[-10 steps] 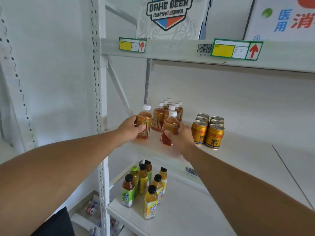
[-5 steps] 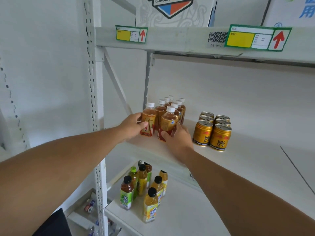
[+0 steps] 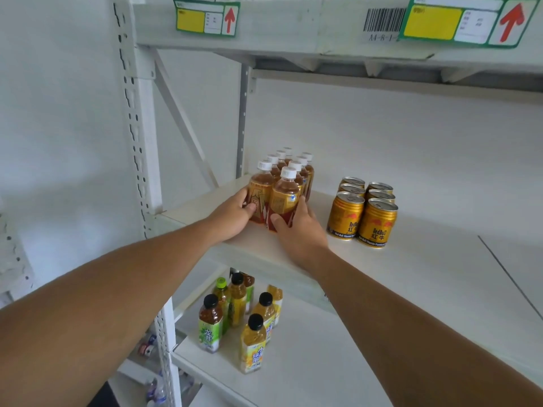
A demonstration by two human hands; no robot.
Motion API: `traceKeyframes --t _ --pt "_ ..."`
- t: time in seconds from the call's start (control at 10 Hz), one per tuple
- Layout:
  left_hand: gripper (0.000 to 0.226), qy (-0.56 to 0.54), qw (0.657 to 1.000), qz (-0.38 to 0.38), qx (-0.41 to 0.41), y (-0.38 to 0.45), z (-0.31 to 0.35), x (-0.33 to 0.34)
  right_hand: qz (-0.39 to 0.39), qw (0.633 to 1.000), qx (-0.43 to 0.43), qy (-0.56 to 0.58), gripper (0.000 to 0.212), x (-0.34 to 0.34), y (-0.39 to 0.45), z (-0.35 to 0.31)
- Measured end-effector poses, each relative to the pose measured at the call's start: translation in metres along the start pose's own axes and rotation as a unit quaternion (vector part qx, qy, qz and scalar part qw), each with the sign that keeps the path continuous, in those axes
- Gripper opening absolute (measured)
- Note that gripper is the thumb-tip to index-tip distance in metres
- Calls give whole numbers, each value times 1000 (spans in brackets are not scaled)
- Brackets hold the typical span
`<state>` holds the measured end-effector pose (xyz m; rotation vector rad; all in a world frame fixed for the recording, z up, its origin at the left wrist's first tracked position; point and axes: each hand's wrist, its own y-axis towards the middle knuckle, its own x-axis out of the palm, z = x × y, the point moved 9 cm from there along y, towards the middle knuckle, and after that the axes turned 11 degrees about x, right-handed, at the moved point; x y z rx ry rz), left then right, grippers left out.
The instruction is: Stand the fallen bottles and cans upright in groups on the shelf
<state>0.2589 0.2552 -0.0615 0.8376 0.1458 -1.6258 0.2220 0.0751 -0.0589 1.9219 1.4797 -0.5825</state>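
Several amber tea bottles with white caps stand upright in a tight two-row group on the middle shelf point(image 3: 426, 268). My left hand point(image 3: 232, 217) grips the front left bottle point(image 3: 261, 195) low on its label. My right hand point(image 3: 299, 230) grips the front right bottle point(image 3: 285, 198), thumb across its red label. Both front bottles stand upright, pressed against the row behind. To the right, several gold Red Bull cans point(image 3: 363, 212) stand upright in two rows.
The lower shelf point(image 3: 308, 362) carries several upright black-capped green and yellow tea bottles point(image 3: 235, 312). A white perforated post point(image 3: 141, 160) and a diagonal brace point(image 3: 182, 118) frame the left side. The upper shelf edge bears yellow price tags point(image 3: 205, 17). Small bottles lie near the floor point(image 3: 152, 389).
Both hands have pushed the two front tea bottles back against the group, closing the gap. The camera has tilted down and closer.
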Motion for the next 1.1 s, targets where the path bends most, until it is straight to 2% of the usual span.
traceKeyframes --t 0.1,0.3,0.7,0.8,0.9,1.0,1.1 --pt "50 -4 1000 5 -6 0 -2 0 -4 1000 3 -1 80 0 -1 0" --pt "49 6 1000 5 -13 -2 -2 -1 -3 1000 4 17 65 -4 -1 -2" --pt "48 3 1000 13 -17 0 -7 -1 2 1000 19 -4 74 -2 4 4" --pt "50 -29 999 17 -23 -1 -7 -1 7 1000 20 -2 74 -3 4 5" --pt "67 -76 996 28 -23 -7 3 -2 10 1000 19 21 72 -6 2 5" --pt "83 -38 998 42 -23 -22 10 -11 10 998 21 58 84 -11 -5 4" --pt "92 125 992 18 -13 -44 16 -25 4 998 18 56 81 -20 -15 2"
